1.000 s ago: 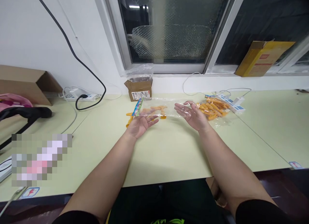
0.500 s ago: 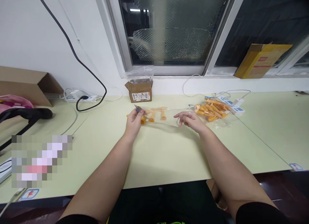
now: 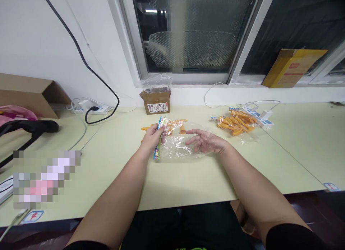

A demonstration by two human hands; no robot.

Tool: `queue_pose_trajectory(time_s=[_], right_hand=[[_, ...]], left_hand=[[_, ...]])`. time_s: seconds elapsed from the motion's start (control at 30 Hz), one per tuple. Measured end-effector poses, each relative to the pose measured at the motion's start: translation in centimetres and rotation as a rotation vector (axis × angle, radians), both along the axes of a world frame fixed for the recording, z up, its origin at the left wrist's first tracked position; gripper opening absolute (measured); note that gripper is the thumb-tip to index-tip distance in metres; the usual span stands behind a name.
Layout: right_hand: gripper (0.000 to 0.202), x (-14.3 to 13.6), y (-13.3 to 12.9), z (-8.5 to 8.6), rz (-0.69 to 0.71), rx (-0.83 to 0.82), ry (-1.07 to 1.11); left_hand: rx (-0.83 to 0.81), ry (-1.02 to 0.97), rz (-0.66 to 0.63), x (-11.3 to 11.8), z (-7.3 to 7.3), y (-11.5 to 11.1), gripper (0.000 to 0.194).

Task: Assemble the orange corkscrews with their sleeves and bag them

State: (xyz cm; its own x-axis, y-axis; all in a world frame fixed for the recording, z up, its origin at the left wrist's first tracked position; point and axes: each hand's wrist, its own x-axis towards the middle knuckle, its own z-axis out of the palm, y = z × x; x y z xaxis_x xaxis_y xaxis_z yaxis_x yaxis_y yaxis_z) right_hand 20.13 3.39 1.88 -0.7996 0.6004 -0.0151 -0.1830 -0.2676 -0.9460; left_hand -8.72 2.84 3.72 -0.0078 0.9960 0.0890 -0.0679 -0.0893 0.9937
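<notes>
My left hand [image 3: 151, 138] is closed on the colourful header strip of a clear plastic bag [image 3: 175, 149], which stretches to the right over the table. Behind the bag's far edge lie several orange cone-shaped pieces [image 3: 182, 130], some seen through the film. My right hand [image 3: 203, 141] has its fingers apart and pointing left, against the bag's right part; whether it is over or under the film is hard to tell. Further right, a filled clear bag of orange pieces [image 3: 237, 122] rests on the table.
A small open carton [image 3: 157, 102] stands by the wall. Power strips [image 3: 265, 120] with cables lie at the back, and a black cable [image 3: 81, 52] hangs at the left. A yellow box [image 3: 293, 68] leans at the window. Left are a black strap-like object [image 3: 35, 128] and a large carton [image 3: 27, 93].
The clear bag has turned to show its flat face and colourful strip towards me. My right hand has moved slightly down and left, its fingers more spread. My left hand keeps its grip.
</notes>
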Motion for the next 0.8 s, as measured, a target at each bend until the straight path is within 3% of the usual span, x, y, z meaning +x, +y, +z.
queue_pose_trajectory(time_s=[0.1, 0.27, 0.33, 0.43, 0.53, 0.6, 0.7, 0.8], right_hand=[[0.093, -0.1, -0.5, 0.2, 0.100, 0.008, 0.078], [0.045, -0.2, -0.9, 0.7, -0.002, 0.089, -0.037], [0.043, -0.5, -0.7, 0.3, -0.018, 0.107, -0.056], [0.076, -1.3, -0.2, -0.6, 0.008, 0.082, -0.025], [0.110, -2.3, -0.2, -0.9, -0.009, 0.054, 0.040], [0.115, -2.8, -0.4, -0.7, -0.116, 0.060, 0.098], [0.100, -3.5, -0.3, -0.5, -0.401, 0.107, 0.181], [0.089, -3.7, 0.0, -0.9, -0.567, 0.187, 0.176]], left_hand=[[-0.052, -0.021, -0.019, -0.2, -0.1, 0.3, 0.032], [-0.164, -0.109, -0.128, -0.3, -0.2, 0.1, 0.031], [-0.199, -0.113, -0.165, -0.3, -0.3, 0.0, 0.032], [-0.233, -0.167, -0.196, -0.3, -0.3, 0.1, 0.034], [-0.289, -0.314, -0.269, -0.8, -0.5, 0.7, 0.049], [-0.296, -0.323, -0.296, -1.1, -0.8, 1.0, 0.051], [-0.264, -0.157, -0.328, -1.1, -1.5, 0.7, 0.045], [-0.216, -0.170, -0.494, -0.2, -1.7, -0.2, 0.062]])
